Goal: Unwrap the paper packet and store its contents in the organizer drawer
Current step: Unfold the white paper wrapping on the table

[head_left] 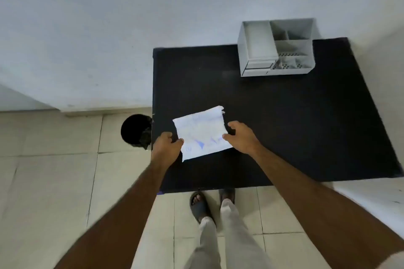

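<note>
A folded white paper packet with blue markings lies on the black table near its front left corner. My left hand pinches the packet's left edge. My right hand touches its right edge with thumb and fingers curled around it. What is inside the packet is hidden. The grey organizer stands at the table's far right, against the wall, with open compartments on top and a small drawer shut at its lower front left.
A black bin stands on the tiled floor just left of the table. A white wall runs behind the table. My legs and sandals are at the table's front edge.
</note>
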